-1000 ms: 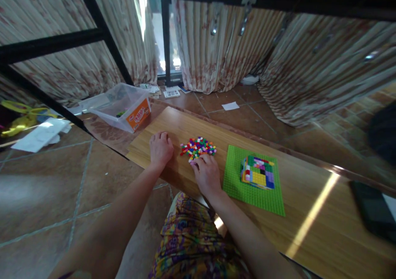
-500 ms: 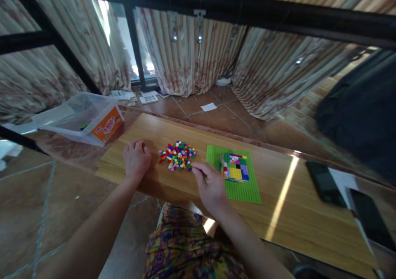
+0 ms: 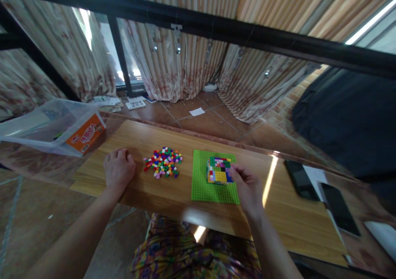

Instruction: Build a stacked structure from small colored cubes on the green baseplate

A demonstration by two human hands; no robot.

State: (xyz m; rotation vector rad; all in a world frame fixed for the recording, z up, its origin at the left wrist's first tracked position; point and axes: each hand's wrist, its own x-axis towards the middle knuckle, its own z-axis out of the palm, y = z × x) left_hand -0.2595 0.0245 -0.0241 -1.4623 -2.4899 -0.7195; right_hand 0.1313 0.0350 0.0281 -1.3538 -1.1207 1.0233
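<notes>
Green baseplate point(image 3: 200, 193) bears the brick block point(image 3: 220, 177); the right hand point(image 3: 250, 190) is pinched near its right edge, any grip unclear; the left hand point(image 3: 119, 169) lies curled, palm hidden, beside loose bricks point(image 3: 163, 162); light, level fingertip contact should avoid skewing it.

So I've got a wooden counter point(image 3: 142, 137) running across my view. On it there's a loose pile of tiny colorful bricks point(image 3: 163, 162), then a green baseplate point(image 3: 201, 192) with a multicolored brick build point(image 3: 220, 176), plus a dark phone-like slab point(image 3: 301, 180) over on the right.
</notes>
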